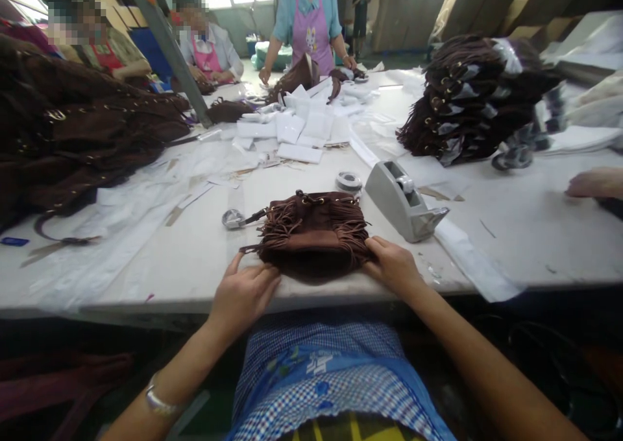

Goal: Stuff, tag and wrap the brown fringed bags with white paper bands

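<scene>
Far left of the left hand, a heap of dark brown bags point(97, 123) rises, one dark strap point(48, 224) trailing from it; a small blue tag point(14, 241) lies below. Between heap and hands, clear plastic wrapping point(121, 214) covers the surface point(535, 253) almost to its front edge, leaving a modest bare patch beside the left hand point(246, 295). This hand lies against the near left corner of the fringed brown handbag point(314, 237), its thumb at a short strap; whether its fingers grip cannot be told. A plastic-wrapped fitting point(233, 218) lies just beyond it. The handbag rests between the hands, near the front edge, its eyelet-studded side facing away. Beyond it, white paper sheets point(302, 123) lie heaped, with co-workers at the far side. The right hand point(393, 266), well apart from the left, pinches the handbag's near right corner between thumb and fingers. Ahead of this hand are a tape roll point(349, 181) and, just right of it, a grey tape dispenser point(394, 194), limiting movement forward. Rightward, a white strip point(479, 262) overhangs the front edge; past it, the surface is largely open. Farther back stands a stack of fringed bags point(472, 97); at far right, another person's hand point(596, 183) appears.
</scene>
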`<action>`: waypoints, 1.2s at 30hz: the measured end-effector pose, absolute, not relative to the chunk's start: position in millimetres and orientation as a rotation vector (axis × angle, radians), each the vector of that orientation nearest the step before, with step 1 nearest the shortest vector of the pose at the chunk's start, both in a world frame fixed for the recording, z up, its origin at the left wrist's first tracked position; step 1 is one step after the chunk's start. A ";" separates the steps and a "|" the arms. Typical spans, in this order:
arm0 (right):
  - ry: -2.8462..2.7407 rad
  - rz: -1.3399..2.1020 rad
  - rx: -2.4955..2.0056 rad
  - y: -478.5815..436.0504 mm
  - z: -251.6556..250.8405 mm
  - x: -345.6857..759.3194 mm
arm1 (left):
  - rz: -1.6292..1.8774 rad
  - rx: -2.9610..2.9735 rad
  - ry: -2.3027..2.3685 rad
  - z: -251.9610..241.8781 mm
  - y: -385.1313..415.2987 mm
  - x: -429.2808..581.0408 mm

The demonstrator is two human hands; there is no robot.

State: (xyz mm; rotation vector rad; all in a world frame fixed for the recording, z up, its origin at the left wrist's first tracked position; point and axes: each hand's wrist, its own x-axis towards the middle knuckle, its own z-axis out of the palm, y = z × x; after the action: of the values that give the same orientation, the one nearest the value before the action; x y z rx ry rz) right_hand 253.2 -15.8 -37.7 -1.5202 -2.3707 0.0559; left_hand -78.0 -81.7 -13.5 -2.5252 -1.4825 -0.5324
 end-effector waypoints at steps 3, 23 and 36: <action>-2.348 0.076 -1.489 -15.7 -38.1 253.5 | -0.831 -2.359 -1.402 10.1 -84.3 -75.6; -2.424 -0.049 -0.799 -3.1 -49.5 274.4 | -0.578 -2.752 -1.162 -34.2 -62.9 -30.7; -2.472 0.055 -1.091 -25.8 -13.7 192.6 | -0.625 -2.666 -1.360 -34.1 -79.0 -21.3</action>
State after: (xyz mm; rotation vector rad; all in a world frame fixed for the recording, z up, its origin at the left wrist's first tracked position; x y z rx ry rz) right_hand 192.6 -25.8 -13.7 -1.0912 -2.4717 0.0546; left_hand -21.3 -79.0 -34.1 -2.6663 -1.3602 -0.6251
